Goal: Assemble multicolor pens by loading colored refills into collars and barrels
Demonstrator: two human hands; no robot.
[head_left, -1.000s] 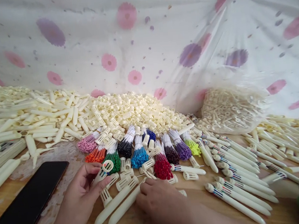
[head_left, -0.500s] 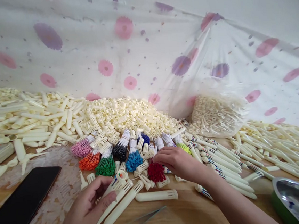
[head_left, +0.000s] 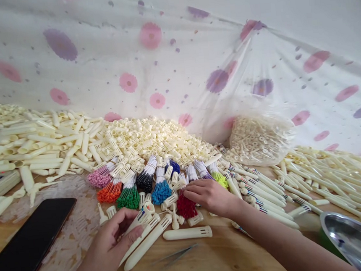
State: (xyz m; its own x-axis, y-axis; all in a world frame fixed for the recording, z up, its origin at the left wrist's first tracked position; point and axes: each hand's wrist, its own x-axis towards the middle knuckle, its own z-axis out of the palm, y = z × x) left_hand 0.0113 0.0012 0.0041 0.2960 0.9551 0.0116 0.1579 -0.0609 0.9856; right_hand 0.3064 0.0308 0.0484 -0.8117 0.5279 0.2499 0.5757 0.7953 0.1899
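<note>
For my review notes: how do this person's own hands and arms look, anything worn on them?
Both the left hand and the right hand are ungloved. The right forearm shows no sleeve. No watch, bracelet or ring is visible.

left hand [head_left: 115, 242]: thumb against fingers, nearer table [head_left: 223, 266] front edge | right hand [head_left: 208, 197]: farther in, palm down, fingers bent

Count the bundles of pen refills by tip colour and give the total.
Pink bundle: 1
Orange bundle: 1
Green bundle: 1
Black bundle: 1
Light blue bundle: 1
Dark blue bundle: 1
Red bundle: 1
Purple bundle: 1
Yellow-green bundle: 1
Bundle partly hidden by right hand, colour unclear: 1
Total: 10
</note>
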